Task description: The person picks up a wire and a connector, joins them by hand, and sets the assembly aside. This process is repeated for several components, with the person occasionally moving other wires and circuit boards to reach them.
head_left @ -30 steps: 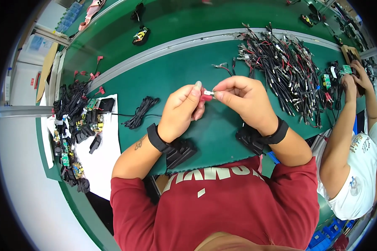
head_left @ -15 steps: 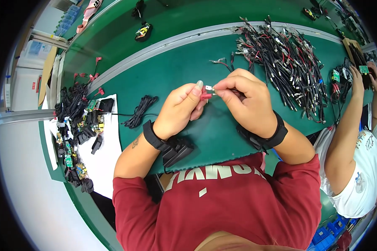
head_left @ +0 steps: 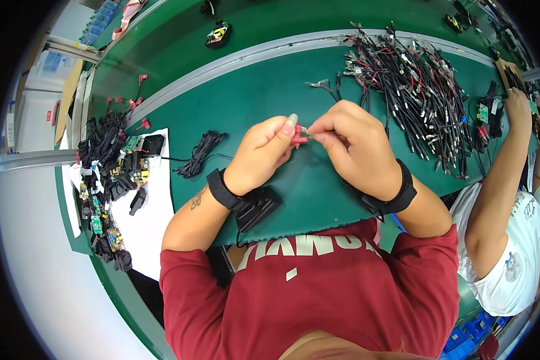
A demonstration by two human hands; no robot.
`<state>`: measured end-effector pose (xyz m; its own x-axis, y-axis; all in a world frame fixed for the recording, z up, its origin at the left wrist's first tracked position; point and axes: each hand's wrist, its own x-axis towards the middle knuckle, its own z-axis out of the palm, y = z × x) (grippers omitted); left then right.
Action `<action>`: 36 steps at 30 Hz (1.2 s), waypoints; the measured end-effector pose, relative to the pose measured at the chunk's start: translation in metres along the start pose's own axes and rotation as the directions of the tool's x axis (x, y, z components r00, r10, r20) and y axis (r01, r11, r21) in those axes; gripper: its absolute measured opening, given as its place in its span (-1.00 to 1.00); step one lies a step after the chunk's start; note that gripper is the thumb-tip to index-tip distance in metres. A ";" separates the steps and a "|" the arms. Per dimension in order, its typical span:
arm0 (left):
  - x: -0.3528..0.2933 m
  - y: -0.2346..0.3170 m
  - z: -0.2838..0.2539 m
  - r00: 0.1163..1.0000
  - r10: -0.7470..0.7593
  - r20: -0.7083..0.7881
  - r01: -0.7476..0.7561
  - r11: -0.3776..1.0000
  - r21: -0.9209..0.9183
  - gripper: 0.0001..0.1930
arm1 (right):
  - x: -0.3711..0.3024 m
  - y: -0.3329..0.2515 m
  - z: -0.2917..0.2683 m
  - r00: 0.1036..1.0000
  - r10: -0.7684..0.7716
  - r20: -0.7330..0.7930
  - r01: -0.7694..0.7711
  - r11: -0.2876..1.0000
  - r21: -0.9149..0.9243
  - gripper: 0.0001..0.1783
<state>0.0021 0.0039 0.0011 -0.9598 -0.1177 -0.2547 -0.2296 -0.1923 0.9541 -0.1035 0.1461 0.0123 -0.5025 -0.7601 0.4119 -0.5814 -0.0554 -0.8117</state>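
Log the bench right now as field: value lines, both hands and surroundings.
Left hand: pinching red connectors
Right hand: at the connectors' right ends; exact grip unclear
Nearest left: coiled black cable on the green bench
Far left: circuit boards, white sheet
Right, beyond hand: heap of black cables
Far right: co-worker's hands

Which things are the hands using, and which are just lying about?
Being used:
red plugs, in the left hand
small pale piece, pinched by the right hand
coiled black cable, probably; it leads toward the left hand

Seemingly just lying about:
big cable pile
circuit boards
white sheet
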 end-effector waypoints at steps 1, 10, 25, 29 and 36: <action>0.000 0.000 0.000 1.000 0.013 -0.015 -0.013 0.999 0.041 -0.67 | 0.000 0.001 0.000 0.997 0.077 0.011 -0.078 0.996 0.044 -0.89; 0.003 -0.013 0.007 0.994 0.043 -0.101 -0.045 0.999 -0.015 -0.69 | 0.000 0.006 0.003 0.961 0.153 0.231 -0.164 0.986 0.028 -0.88; 0.006 -0.035 0.018 0.921 0.329 -0.209 -0.266 0.923 0.277 -0.71 | -0.006 0.013 0.013 0.980 0.154 0.123 -0.156 0.988 0.003 -0.90; 0.004 -0.011 0.020 0.878 0.476 -0.056 -0.352 0.719 0.599 -0.76 | 0.010 -0.003 -0.002 0.928 0.275 0.253 -0.272 0.961 -0.047 -0.88; -0.091 0.056 -0.079 0.927 0.336 -0.164 0.199 -0.072 0.977 -0.62 | 0.024 -0.069 -0.051 0.822 0.380 0.423 -0.481 0.862 0.159 -0.83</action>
<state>0.0896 -0.0727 0.0650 -0.9409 -0.3337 0.0585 -0.3321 0.9426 0.0350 -0.1083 0.1652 0.0994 -0.3637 -0.9201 -0.1454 -0.1584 0.2149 -0.9637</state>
